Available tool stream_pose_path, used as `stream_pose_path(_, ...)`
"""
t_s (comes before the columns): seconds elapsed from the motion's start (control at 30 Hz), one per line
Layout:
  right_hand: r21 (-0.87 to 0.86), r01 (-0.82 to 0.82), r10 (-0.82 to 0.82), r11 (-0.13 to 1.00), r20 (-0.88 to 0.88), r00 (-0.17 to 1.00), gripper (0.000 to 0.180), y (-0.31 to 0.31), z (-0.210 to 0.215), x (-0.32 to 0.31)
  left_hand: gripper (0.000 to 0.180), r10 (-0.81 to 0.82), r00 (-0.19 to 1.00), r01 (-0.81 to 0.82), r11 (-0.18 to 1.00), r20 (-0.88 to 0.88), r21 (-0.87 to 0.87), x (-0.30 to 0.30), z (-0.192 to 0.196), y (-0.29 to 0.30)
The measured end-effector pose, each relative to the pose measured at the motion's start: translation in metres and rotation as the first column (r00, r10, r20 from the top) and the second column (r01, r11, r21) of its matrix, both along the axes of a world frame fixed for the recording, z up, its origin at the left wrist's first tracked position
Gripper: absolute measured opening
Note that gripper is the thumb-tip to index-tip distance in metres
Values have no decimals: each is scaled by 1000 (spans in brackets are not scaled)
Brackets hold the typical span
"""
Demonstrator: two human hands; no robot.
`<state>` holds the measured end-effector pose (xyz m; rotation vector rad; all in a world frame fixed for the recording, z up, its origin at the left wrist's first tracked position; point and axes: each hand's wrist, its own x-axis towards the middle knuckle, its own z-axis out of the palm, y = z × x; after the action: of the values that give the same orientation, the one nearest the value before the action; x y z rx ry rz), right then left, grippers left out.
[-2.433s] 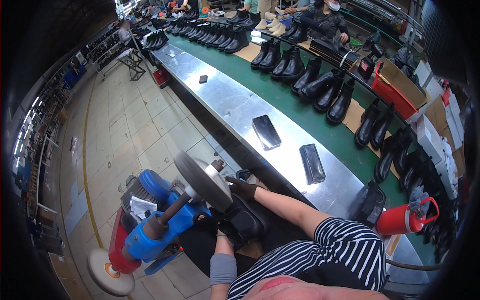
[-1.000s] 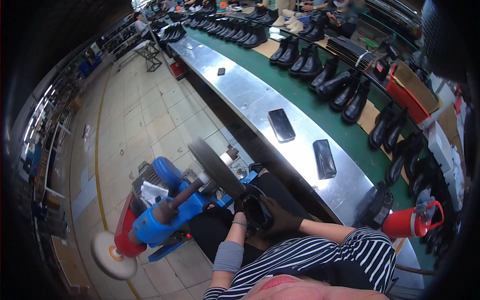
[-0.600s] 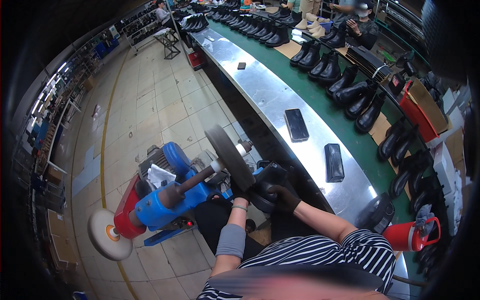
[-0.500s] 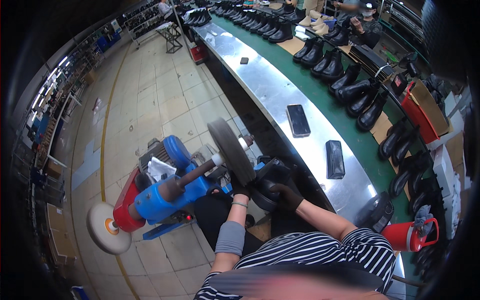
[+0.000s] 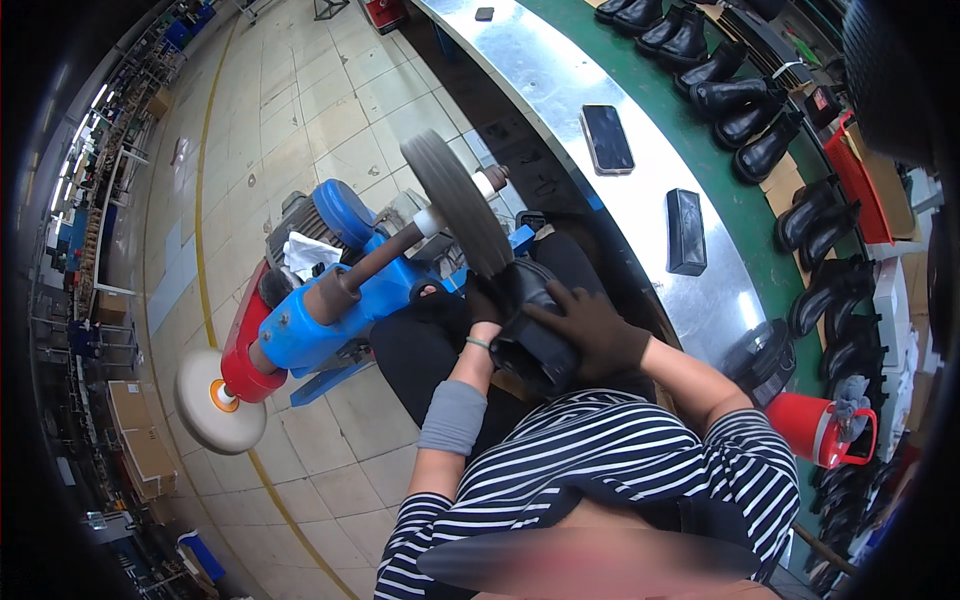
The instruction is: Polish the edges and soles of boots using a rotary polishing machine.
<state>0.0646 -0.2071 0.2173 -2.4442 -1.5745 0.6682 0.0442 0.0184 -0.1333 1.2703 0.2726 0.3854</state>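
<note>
A black ankle boot [image 5: 536,350] is between my two dark-gloved hands, its opening toward me and its toe at the lower edge of a dark brush-like wheel [image 5: 455,203]. Whether toe and wheel touch, I cannot tell. My right hand [image 5: 597,332] lies over the boot's right side with its fingers wrapped on the upper. On the other side my left hand [image 5: 484,303] grips the boot near the toe; its fingers are mostly hidden behind boot and wheel. The wheel sits on the shaft of a blue and red polishing machine [image 5: 310,310] and looks blurred.
A pale round buffing wheel [image 5: 218,402] is on the machine's left end. To my right runs a metal bench [image 5: 560,70] with a phone [image 5: 608,139] and a black case [image 5: 686,232]. Beyond it, black boots [image 5: 768,148] line a green surface. A red jug [image 5: 805,428] stands nearby.
The boot has turned and come closer to my body, its opening now facing me. My right hand has shifted up along its side. The whole view has tilted downward.
</note>
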Motion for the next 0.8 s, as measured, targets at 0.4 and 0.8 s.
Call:
stream_pose_path(0.4, 357, -80, 147, 931, -166, 975, 106, 32, -82, 52, 68, 307, 863, -500, 410, -401, -762, 15, 186, 10)
stream_pose_path(0.8, 482, 390, -91, 785, -533, 841, 82, -58, -62, 39, 31, -67, 968, 176, 867, 241, -466, -1, 57, -2)
